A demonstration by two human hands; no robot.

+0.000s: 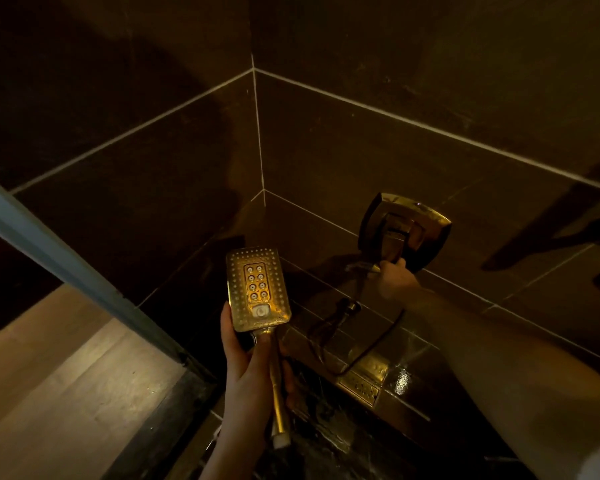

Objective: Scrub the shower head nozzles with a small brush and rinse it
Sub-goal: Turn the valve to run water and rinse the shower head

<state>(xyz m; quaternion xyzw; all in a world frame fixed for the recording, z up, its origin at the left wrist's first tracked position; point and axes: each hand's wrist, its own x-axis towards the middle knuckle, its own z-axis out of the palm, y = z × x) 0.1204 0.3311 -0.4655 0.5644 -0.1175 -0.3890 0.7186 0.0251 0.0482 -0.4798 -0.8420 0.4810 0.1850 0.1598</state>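
The left hand (253, 368) is low in the middle of the picture, at about 6 o'clock. Its fingers (226, 327) are wrapped tight around the gold handle (278, 386) of the shower head (258, 287). The shower head stands up from the hand, with its flat face turned toward the camera. The face is a gold rectangle with many tiny holes around the edge, eight bigger round nozzles (257, 282) in two rows in the middle, and a pale button (260, 311) under them.

The right hand (394, 278) is up at about 3 o'clock from the shower head. The arm reaches in from the lower right corner. Its fingers are closed on the lever (390, 245) of the shiny wall control (406, 230), which sticks out from the dark tile wall (326, 150).

A dark hose (378, 341) hangs in a loop below the right hand. Under it, at about 5 o'clock, a gold floor drain (359, 388) sits on the wet dark shower floor (326, 431). At 9 o'clock a grey frame (66, 258) runs on a slant, with a pale wood floor (59, 368) beyond it.
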